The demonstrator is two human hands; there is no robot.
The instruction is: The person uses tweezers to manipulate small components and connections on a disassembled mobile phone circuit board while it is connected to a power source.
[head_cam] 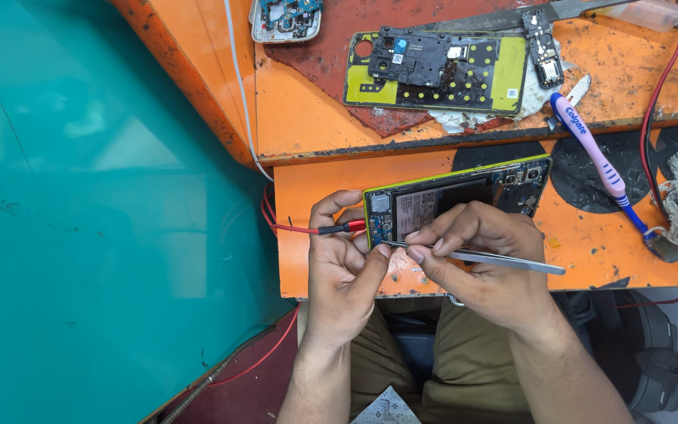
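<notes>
Head view: orange, stained surface (590, 243) across centre and right of frame, teal panel (103, 196) filling the left. At centre, opened phone (453, 204) with yellow-green frame, innards exposed, lying on the surface. Left hand (343, 267) clenched on the phone's left end, just beside a red-and-black cable (331, 229) plugged in there. Right hand (484, 263) pinching metal tweezers (480, 257), tips at the phone's lower left corner. Upper centre: detached back cover (433, 74) with dark board. Right: purple-and-white toothbrush (594, 153), lying slantwise.
</notes>
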